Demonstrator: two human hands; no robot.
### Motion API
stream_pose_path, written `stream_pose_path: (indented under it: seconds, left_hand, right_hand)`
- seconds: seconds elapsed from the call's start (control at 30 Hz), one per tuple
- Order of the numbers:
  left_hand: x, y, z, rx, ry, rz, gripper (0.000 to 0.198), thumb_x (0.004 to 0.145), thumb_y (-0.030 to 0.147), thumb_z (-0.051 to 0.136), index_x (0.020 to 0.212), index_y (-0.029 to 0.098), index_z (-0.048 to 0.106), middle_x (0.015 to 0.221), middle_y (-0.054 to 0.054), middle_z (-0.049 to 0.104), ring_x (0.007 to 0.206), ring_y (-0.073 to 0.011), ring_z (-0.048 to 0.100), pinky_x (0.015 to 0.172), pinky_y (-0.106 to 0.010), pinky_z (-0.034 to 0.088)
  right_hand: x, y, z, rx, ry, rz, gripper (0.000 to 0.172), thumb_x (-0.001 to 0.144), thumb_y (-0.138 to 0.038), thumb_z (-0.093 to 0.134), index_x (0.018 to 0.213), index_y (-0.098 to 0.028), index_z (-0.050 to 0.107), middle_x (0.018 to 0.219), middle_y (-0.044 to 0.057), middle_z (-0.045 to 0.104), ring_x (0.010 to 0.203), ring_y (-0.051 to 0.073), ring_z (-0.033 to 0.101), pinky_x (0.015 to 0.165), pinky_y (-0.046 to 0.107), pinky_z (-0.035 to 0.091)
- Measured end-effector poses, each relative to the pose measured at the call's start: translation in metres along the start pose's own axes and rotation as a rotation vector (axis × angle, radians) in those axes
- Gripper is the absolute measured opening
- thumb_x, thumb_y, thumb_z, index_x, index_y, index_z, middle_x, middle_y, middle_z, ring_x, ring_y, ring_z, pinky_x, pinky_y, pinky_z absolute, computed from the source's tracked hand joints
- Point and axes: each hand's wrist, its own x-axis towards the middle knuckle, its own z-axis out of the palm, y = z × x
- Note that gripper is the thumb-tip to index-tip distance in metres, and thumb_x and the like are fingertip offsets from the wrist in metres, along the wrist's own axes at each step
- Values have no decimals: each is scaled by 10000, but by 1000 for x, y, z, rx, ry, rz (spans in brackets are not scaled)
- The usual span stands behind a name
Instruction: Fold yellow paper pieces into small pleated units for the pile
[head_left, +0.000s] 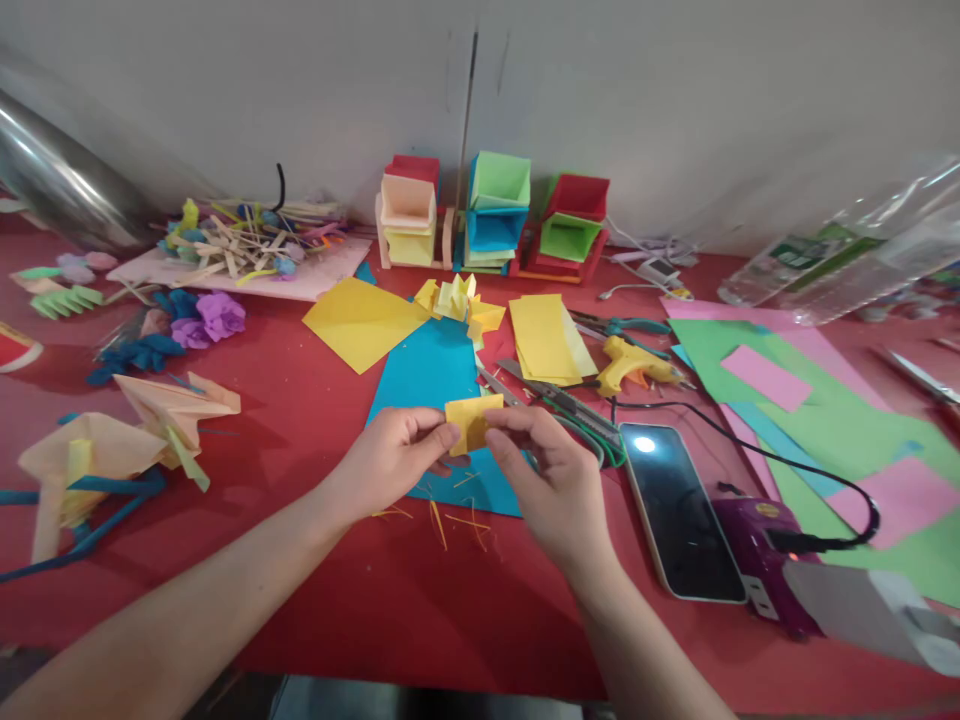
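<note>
Between my two hands is a small folded piece of yellow paper (473,420), held above a blue paper sheet (427,375). My left hand (401,450) pinches its left edge between thumb and fingers. On the right edge, the thumb and fingertips of my right hand (547,475) close on the same paper. Thin yellow paper scraps (437,525) lie just below. Beyond my hands sit several folded yellow paper pieces (457,298), a larger yellow sheet (362,325) and a stack of yellow paper rectangles (546,340).
A green-handled cutter (574,410), scissors, a yellow glue gun (637,365) and a phone (682,515) lie to the right. Coloured paper boxes (496,215) stand along the wall. Paper flowers (210,320) are at left, colored sheets (817,400) and a plastic bottle (840,250) at right.
</note>
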Motion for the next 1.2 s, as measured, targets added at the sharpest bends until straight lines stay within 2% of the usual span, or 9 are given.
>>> stream_pose_path:
  seconds: [0.1,0.23,0.33,0.57,0.67,0.77,0.87,1.0,1.2]
  left_hand:
    - [7,2,6,88,46,101,273,829,375,497,807,151,651,758,-38,652,754,-174,637,677,-281,523]
    - [7,-8,10,151,120,175,290,832,404,486,738,165,621,719,-22,632,719,-161,607,654,-263,506]
    - [4,-17,9,153,153,172,249,831,392,498,804,176,620,741,-10,639,705,-152,605,651,-254,497]
    - [4,-21,12,-258,85,107,321,862,371,464,1087,171,575,1019,-60,656,926,-196,609,796,-313,491]
    - [5,-23,14,-528,78,79,338,860,390,467,1097,168,564,1012,-76,664,960,-211,603,816,-333,484]
    - [4,-20,12,-717,6,9,398,861,459,420,1056,154,586,981,-103,675,952,-229,610,803,-349,487]
    - [4,-15,6,-778,-54,-75,362,868,420,431,1027,145,605,983,-107,673,939,-223,613,789,-337,493]
    - [3,-12,2,-763,-3,-150,196,832,274,535,950,146,626,973,-80,670,872,-194,629,761,-315,505]
    - [0,-12,1,-818,11,-164,143,831,206,528,893,133,635,904,-69,681,765,-161,638,719,-297,523]
  right_hand:
    - [13,-4,-7,2,-117,147,147,801,-257,538,882,-179,633,824,40,675,734,164,626,660,296,487]
    - [22,-3,-2,-52,-132,149,116,779,-267,556,828,-188,625,807,32,678,708,159,618,659,300,475]
    - [22,2,7,-18,-132,155,112,774,-268,563,802,-176,620,794,38,672,700,153,613,655,290,475]
    - [19,9,16,-35,-101,62,86,755,-235,604,818,-181,581,795,27,624,734,153,585,691,290,472]
    - [16,10,18,-82,-69,-22,92,740,-189,616,819,-197,572,828,31,597,793,169,568,730,311,464]
    - [14,9,18,-139,-62,-116,72,745,-152,600,783,-208,575,835,33,579,820,181,548,744,324,454]
    - [14,9,16,-187,-121,-206,95,756,-118,573,763,-212,589,819,28,577,812,179,542,743,326,445]
    - [13,9,14,-261,-204,-278,122,780,-110,547,761,-218,601,829,29,582,820,180,524,746,331,432]
    - [10,8,15,-268,-164,-266,32,785,-227,607,807,-229,629,878,39,576,826,185,520,758,355,431]
